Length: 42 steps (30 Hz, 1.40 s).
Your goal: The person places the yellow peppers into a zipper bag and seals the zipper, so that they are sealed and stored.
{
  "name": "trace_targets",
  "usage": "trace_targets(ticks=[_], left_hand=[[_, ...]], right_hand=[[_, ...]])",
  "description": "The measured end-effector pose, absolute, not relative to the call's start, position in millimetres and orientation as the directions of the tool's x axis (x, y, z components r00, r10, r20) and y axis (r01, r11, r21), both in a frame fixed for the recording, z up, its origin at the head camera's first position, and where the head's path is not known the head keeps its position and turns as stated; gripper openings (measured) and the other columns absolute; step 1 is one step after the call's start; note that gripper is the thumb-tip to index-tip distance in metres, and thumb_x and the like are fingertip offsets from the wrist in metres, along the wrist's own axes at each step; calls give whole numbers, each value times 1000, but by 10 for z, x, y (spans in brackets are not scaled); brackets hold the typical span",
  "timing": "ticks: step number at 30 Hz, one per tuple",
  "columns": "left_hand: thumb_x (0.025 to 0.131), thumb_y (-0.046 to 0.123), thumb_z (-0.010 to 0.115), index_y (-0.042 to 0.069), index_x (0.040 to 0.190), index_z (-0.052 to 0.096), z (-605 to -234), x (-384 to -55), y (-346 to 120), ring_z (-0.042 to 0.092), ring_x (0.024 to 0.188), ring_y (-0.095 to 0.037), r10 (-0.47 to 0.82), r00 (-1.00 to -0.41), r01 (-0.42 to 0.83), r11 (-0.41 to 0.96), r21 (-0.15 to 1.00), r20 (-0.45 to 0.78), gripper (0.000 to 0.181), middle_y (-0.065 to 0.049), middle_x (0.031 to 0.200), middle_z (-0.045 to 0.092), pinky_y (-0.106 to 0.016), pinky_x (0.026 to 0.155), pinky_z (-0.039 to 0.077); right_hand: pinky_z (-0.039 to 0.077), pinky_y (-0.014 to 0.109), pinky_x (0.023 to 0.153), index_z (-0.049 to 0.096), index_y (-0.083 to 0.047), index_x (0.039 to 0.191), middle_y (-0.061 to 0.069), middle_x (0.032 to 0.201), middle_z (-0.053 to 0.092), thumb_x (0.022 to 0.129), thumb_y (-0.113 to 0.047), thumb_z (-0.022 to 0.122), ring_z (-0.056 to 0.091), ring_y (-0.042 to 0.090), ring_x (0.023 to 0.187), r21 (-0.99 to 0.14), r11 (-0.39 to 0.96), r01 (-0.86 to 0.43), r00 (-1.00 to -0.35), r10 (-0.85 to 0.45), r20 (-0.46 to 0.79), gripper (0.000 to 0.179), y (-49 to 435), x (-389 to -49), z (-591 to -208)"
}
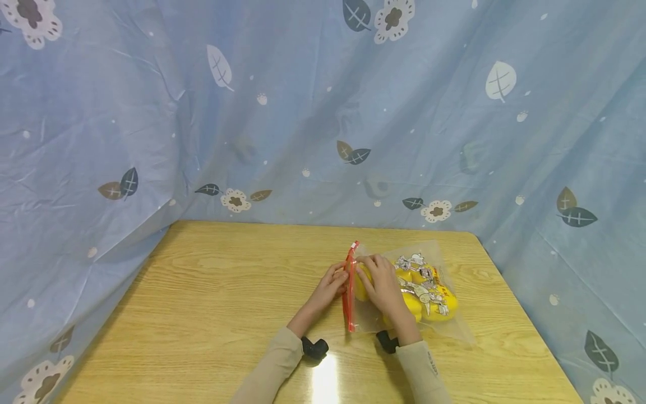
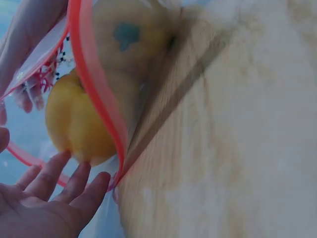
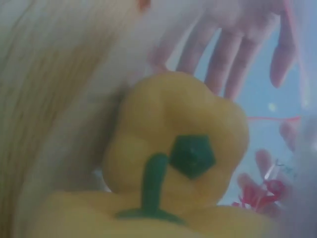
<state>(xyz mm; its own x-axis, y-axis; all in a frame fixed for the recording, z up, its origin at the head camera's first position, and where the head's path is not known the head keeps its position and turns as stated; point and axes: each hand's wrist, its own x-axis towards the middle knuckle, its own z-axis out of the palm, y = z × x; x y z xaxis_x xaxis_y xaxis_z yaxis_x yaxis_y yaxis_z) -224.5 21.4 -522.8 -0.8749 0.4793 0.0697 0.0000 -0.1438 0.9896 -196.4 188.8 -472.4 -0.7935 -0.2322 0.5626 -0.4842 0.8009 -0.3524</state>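
A clear plastic zip bag (image 1: 434, 255) with a red zip edge (image 1: 349, 303) lies on its side, its mouth facing left. Inside are several yellow toy bell peppers (image 1: 411, 306), some showing green stems (image 3: 193, 154). My left hand (image 1: 330, 286) is at the mouth, fingers extended and fingertips right at the pepper (image 2: 79, 121) closest to the opening. From above, my right hand (image 1: 386, 286) grips the bag's upper film by the red edge. Its fingertips (image 2: 34, 94) show through the plastic, near the printed cartoon figures.
The bag rests on a wood-grain table (image 1: 227, 280), right of its middle. A blue curtain (image 1: 303, 112) with leaf and flower prints hangs behind and along both sides. Black wrist mounts (image 1: 315, 349) sit at both cuffs.
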Motion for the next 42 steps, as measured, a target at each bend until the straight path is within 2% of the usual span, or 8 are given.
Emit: trace_targets(ticks=[7,11,14,18,22,32,38,42], left_hand=[[101,16,37,-1,142,26,-5005,-2247,127,48,120,-36,522,-849,15,-123,992,78,45,-28,131,45,-53,101,39],[101,15,37,-2,141,27,-5014,-2291,107,49,119,-38,527,-846,27,-112,993,83,45,-29,131,45,-54,100,39],[101,19,38,0,142,27,-5102,-2350,109,49,119,-37,526,-847,25,-105,994,77,46,-27,132,46,-50,100,40],[100,26,41,4,142,29,-5190,-2409,99,50,120,-34,528,-847,31,-68,997,63,49,-24,133,46,-45,100,42],[99,30,42,5,141,30,-5202,-2457,82,50,119,-34,538,-841,45,-33,998,56,50,-22,134,46,-46,100,42],[100,19,41,0,137,35,-5171,-2602,59,56,109,-36,527,-849,74,41,996,41,42,-24,123,52,-48,92,48],[100,17,43,-5,135,38,-5185,-2719,49,55,107,-44,482,-875,91,58,994,52,42,-30,120,50,-48,89,50],[99,18,45,-3,132,43,-5175,-2791,79,54,109,-42,433,-901,65,89,994,20,40,-28,122,50,-46,89,50]], right_hand=[[38,52,93,59,-17,117,6,107,57,95,-29,53,52,26,101,-367,805,-467,-840,-274,468,26,1937,-1960,-4674],[36,55,96,58,-17,118,7,112,56,96,-32,49,50,29,108,-391,809,-440,-876,-290,386,28,1963,-1964,-4598],[36,56,96,59,-16,119,8,114,57,97,-31,49,50,30,109,-395,808,-437,-885,-310,346,28,1982,-1973,-4548],[39,55,92,59,-15,118,8,114,58,96,-29,51,52,30,108,-354,816,-457,-880,-357,314,27,2013,-1994,-4490],[42,54,89,59,-15,116,9,114,59,95,-28,53,55,30,104,-326,810,-488,-868,-413,275,26,2058,-2014,-4417],[50,43,77,56,-10,120,14,117,57,96,-24,51,59,25,89,-372,770,-518,-850,-511,125,29,2148,-2072,-4126],[47,46,89,53,-12,122,12,122,54,96,-23,51,55,30,108,-438,766,-472,-855,-518,15,28,2173,-2200,-4017],[46,48,90,54,-8,119,15,117,55,94,-18,55,52,34,109,-422,740,-524,-821,-571,19,27,2163,-2342,-3975]])
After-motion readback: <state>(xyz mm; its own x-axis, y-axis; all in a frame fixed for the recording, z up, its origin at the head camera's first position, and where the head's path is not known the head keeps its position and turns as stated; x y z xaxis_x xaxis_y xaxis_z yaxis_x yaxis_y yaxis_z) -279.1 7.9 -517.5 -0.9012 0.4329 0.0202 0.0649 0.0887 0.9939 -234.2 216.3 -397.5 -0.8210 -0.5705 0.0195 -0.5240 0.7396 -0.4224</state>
